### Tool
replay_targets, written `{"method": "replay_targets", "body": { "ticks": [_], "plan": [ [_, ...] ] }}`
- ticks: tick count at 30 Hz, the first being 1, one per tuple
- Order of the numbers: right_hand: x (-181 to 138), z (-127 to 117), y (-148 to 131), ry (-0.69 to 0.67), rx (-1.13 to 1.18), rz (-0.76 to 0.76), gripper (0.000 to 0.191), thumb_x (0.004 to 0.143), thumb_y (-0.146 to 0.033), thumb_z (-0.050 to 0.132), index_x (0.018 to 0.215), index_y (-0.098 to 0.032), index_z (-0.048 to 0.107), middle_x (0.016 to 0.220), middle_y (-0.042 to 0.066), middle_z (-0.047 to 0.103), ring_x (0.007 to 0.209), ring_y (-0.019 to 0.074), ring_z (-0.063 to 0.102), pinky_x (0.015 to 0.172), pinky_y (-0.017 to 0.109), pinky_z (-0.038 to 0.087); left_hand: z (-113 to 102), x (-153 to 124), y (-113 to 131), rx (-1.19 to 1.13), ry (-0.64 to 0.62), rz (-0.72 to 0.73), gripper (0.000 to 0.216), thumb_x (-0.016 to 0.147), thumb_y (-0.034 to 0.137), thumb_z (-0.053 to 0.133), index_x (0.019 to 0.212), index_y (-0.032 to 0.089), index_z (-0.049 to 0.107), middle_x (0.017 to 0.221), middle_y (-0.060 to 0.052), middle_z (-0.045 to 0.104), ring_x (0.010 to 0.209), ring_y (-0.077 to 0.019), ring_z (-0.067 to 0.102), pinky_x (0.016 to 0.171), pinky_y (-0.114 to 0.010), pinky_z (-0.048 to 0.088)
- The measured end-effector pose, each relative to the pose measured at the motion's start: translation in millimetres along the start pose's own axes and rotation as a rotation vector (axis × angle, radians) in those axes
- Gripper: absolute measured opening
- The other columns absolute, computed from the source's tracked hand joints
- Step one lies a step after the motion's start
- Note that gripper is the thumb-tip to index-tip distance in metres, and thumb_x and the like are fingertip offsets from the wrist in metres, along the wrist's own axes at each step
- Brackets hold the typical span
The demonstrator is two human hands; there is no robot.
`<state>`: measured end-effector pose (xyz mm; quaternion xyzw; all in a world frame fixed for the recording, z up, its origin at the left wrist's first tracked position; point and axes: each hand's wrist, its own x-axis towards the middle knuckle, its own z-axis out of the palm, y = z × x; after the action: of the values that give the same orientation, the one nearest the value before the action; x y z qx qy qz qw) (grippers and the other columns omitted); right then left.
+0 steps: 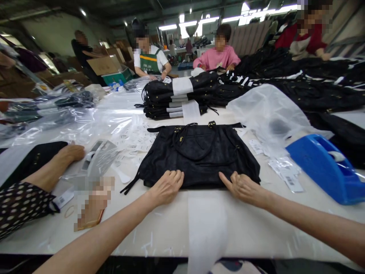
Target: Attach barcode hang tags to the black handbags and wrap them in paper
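Observation:
A black handbag (199, 152) with gold hardware lies flat on the white table (159, 228), on top of a white paper strip (207, 224) that runs toward me. My left hand (167, 186) rests on the bag's near left edge with its fingers curled over it. At the near right edge, my right hand (242, 187) has its fingers bent against the bag and the thumb pointing left. I cannot make out whether either hand pinches the bag or the paper beneath it.
A stack of paper-wrapped black bags (173, 99) stands behind. A blue tape dispenser (327, 167) and clear plastic bags (268, 114) lie to the right. A co-worker's arm (54, 163) rests at left beside labels (134, 140). Other people work at the far end.

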<state>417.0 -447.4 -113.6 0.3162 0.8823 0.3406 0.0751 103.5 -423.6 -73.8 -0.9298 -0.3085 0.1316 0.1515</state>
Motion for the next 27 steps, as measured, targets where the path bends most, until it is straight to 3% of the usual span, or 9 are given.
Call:
{"method": "replay_targets", "body": {
  "ticks": [4, 8, 11, 14, 19, 24, 27],
  "plan": [
    [4.9, -6.5, 20.3, -0.1, 0.113, -0.078, 0.053, 0.078, -0.003, 0.034, 0.131, -0.003, 0.032, 0.061, 0.007, 0.054, 0.05, 0.0157, 0.048, 0.044, 0.025, 0.022, -1.2, 10.1, 4.4, -0.021, 0.03, 0.009, 0.05, 0.078, 0.019, 0.039, 0.124, -0.002, 0.04, 0.101, -0.02, 0.052, 0.085, -0.0262, 0.05, 0.067, -0.037, 0.04],
    [8.1, -9.3, 18.8, -0.164, 0.204, -0.059, 0.053, 0.079, -0.004, 0.033, 0.132, -0.003, 0.03, 0.062, 0.008, 0.054, 0.051, 0.0162, 0.05, 0.044, 0.024, 0.022, 8.9, 20.8, 16.1, 0.022, 0.075, -0.036, 0.052, 0.083, 0.015, 0.03, 0.132, 0.001, 0.027, 0.086, -0.016, 0.054, 0.072, -0.0233, 0.053, 0.057, -0.034, 0.04],
    [12.8, -10.9, 13.3, -0.2, 0.218, 0.028, 0.052, 0.079, -0.005, 0.034, 0.131, -0.004, 0.031, 0.065, 0.01, 0.055, 0.055, 0.0177, 0.053, 0.045, 0.024, 0.023, 10.7, 30.2, 18.3, 0.069, 0.058, -0.014, 0.046, 0.084, 0.009, 0.024, 0.128, -0.001, 0.034, 0.087, -0.019, 0.056, 0.071, -0.0227, 0.056, 0.054, -0.031, 0.041],
    [18.4, -15.2, 19.6, -0.25, 0.238, 0.075, 0.051, 0.08, -0.004, 0.032, 0.131, -0.007, 0.033, 0.065, 0.01, 0.056, 0.053, 0.0171, 0.054, 0.044, 0.023, 0.022, -1.6, 35.5, 11.0, 0.068, 0.001, -0.013, 0.046, 0.083, 0.007, 0.023, 0.127, -0.001, 0.035, 0.083, -0.019, 0.058, 0.068, -0.0228, 0.058, 0.05, -0.029, 0.042],
    [12.8, -24.5, 32.2, -0.188, 0.208, 0.126, 0.054, 0.08, -0.005, 0.034, 0.134, -0.01, 0.03, 0.069, 0.01, 0.057, 0.057, 0.0175, 0.055, 0.046, 0.025, 0.023, -22.0, 27.0, 14.1, 0.122, 0.073, -0.091, 0.049, 0.085, 0.008, 0.021, 0.132, 0.001, 0.028, 0.103, -0.029, 0.055, 0.072, -0.0244, 0.06, 0.052, -0.032, 0.043],
    [0.6, -15.7, 2.3, -0.179, 0.127, 0.077, 0.053, 0.079, -0.004, 0.036, 0.131, -0.013, 0.036, 0.075, 0.013, 0.06, 0.065, 0.0197, 0.056, 0.051, 0.026, 0.026, -1.1, 17.1, 51.6, 0.173, -0.007, -0.077, 0.05, 0.081, 0.003, 0.025, 0.13, 0.005, 0.033, 0.11, -0.031, 0.053, 0.071, -0.0245, 0.061, 0.052, -0.034, 0.043],
    [0.1, -11.8, -7.6, -0.171, 0.158, 0.103, 0.052, 0.081, -0.005, 0.036, 0.131, -0.015, 0.037, 0.072, 0.011, 0.059, 0.064, 0.0194, 0.054, 0.053, 0.028, 0.027, 4.2, 17.0, 55.6, 0.135, 0.019, -0.108, 0.048, 0.083, 0.005, 0.027, 0.131, 0.006, 0.033, 0.108, -0.027, 0.055, 0.074, -0.0231, 0.059, 0.055, -0.032, 0.042]
  ]
}}
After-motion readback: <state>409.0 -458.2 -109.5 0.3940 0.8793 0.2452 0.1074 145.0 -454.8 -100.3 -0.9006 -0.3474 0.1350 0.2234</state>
